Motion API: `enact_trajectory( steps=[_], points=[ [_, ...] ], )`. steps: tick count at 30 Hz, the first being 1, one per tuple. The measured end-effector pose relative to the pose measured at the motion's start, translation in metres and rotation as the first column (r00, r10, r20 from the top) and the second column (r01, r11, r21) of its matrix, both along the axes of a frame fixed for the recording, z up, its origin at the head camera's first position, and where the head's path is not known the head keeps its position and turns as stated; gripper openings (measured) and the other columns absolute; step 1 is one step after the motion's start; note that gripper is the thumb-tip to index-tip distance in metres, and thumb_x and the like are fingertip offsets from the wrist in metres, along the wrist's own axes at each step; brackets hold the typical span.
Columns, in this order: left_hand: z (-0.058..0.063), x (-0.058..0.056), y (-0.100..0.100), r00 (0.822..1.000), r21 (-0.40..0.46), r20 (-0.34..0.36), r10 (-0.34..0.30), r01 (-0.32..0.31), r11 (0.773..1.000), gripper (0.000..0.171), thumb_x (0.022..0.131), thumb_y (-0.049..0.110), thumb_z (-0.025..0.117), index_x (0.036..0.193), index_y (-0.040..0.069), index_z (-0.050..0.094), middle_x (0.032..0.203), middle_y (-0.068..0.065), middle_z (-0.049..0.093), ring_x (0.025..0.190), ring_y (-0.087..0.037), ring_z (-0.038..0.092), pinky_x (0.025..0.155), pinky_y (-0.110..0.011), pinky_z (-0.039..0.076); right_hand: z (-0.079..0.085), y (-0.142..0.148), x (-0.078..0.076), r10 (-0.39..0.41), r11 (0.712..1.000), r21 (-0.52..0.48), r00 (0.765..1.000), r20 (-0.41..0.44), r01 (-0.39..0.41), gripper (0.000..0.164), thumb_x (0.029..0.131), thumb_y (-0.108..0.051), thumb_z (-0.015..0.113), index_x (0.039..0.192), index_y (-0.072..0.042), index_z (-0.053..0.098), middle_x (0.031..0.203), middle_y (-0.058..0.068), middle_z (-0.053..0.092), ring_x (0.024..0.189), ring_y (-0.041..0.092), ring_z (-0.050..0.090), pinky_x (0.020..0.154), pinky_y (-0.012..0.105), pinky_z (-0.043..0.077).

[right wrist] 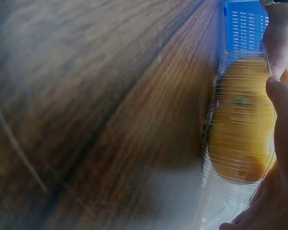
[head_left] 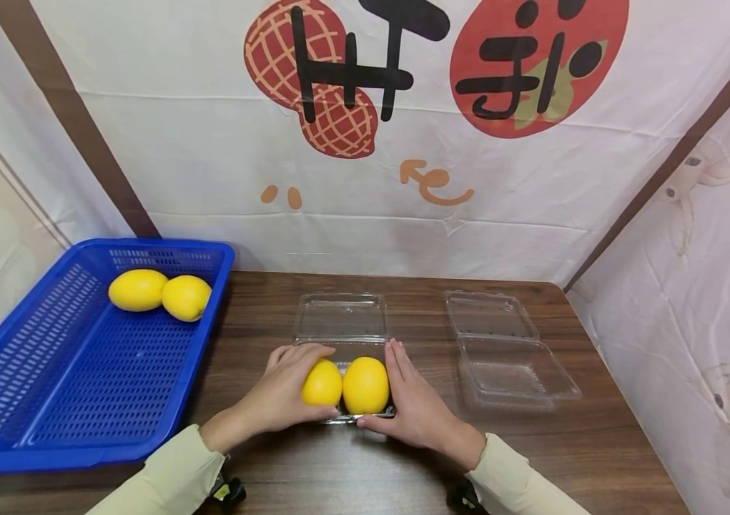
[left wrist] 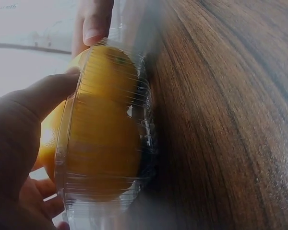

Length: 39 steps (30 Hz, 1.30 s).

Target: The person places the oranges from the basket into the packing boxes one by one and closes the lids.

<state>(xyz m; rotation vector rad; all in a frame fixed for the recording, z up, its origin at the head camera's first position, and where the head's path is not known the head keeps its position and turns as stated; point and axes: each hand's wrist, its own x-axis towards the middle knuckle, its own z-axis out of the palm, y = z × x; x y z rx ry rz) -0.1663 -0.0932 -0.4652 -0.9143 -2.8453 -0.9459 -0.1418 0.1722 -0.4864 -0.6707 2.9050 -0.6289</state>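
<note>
Two yellow lemons, a left lemon (head_left: 323, 383) and a right lemon (head_left: 366, 385), sit side by side in a clear plastic clamshell box (head_left: 342, 315) with its lid folded back. My left hand (head_left: 284, 386) holds the left lemon, with fingers curved over its far side and thumb at the box's front rim. My right hand (head_left: 417, 404) rests along the box's right side, its fingers fairly straight beside the right lemon and its thumb at the front rim. In the left wrist view, the lemons (left wrist: 103, 139) show through the ribbed clear wall.
A blue plastic basket (head_left: 101, 379) stands on the left, holding two more lemons (head_left: 138, 290) at its far end. On the right lies another open clear clamshell box (head_left: 506, 357) with nothing in it. A printed cloth (head_left: 365, 236) hangs behind the wooden table (head_left: 313, 472).
</note>
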Motion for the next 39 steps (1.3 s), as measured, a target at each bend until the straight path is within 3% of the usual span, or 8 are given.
enact_trajectory(
  steps=[12, 21, 29, 35, 39],
  points=[
    [0.002, 0.001, 0.001, 0.996, 0.1, 0.009, 0.088, -0.089, 0.991, 0.065, 0.085, 0.035, 0.083, 0.137, 0.004, 0.058, 0.137, -0.011, 0.058, 0.131, -0.036, 0.05, 0.112, -0.063, 0.024, 0.001, -0.001, 0.0, 0.004, 1.0, -0.015, 1.0, 0.016, -0.003, 0.124, 0.084, -0.079, 0.059, 0.162, -0.002, 0.003, 0.169, 0.02, 0.003, 0.155, 0.031, 0.011, 0.115, 0.053, 0.034],
    [0.001, -0.003, -0.003, 0.988, 0.234, 0.036, 0.151, -0.155, 0.96, 0.048, 0.092, 0.019, 0.077, 0.132, 0.001, 0.059, 0.133, -0.013, 0.058, 0.125, -0.036, 0.054, 0.107, -0.064, 0.036, 0.0, -0.001, -0.002, 0.004, 1.0, -0.009, 0.999, 0.036, -0.003, 0.123, 0.085, -0.078, 0.059, 0.162, -0.002, 0.001, 0.169, 0.02, 0.001, 0.155, 0.029, 0.007, 0.117, 0.051, 0.03],
    [-0.004, -0.011, -0.007, 0.969, 0.36, 0.059, 0.238, -0.243, 0.901, 0.039, 0.093, 0.016, 0.075, 0.127, 0.001, 0.06, 0.127, -0.017, 0.058, 0.12, -0.037, 0.056, 0.102, -0.058, 0.044, 0.0, 0.001, -0.002, -0.017, 0.994, -0.103, 0.999, 0.036, 0.02, 0.097, 0.1, -0.06, 0.052, 0.161, 0.001, 0.009, 0.168, 0.021, 0.008, 0.154, 0.032, 0.013, 0.119, 0.051, 0.026],
    [-0.004, -0.016, -0.01, 0.932, 0.399, 0.157, 0.328, -0.363, 0.842, 0.038, 0.096, 0.013, 0.07, 0.128, -0.002, 0.057, 0.128, -0.022, 0.055, 0.117, -0.039, 0.055, 0.096, -0.056, 0.049, 0.001, -0.001, -0.007, -0.076, 0.968, -0.24, 0.997, 0.009, 0.076, 0.083, 0.105, -0.047, 0.051, 0.16, 0.004, 0.016, 0.165, 0.026, 0.018, 0.152, 0.037, 0.02, 0.119, 0.055, 0.026],
    [-0.004, -0.019, -0.011, 0.903, 0.392, 0.243, 0.354, -0.425, 0.816, 0.042, 0.099, 0.013, 0.066, 0.134, -0.005, 0.051, 0.132, -0.023, 0.052, 0.122, -0.037, 0.054, 0.094, -0.053, 0.052, 0.001, -0.002, -0.014, -0.123, 0.938, -0.329, 0.992, -0.019, 0.11, 0.072, 0.107, -0.037, 0.05, 0.157, 0.007, 0.023, 0.161, 0.028, 0.025, 0.149, 0.041, 0.028, 0.117, 0.057, 0.028]
  ],
)
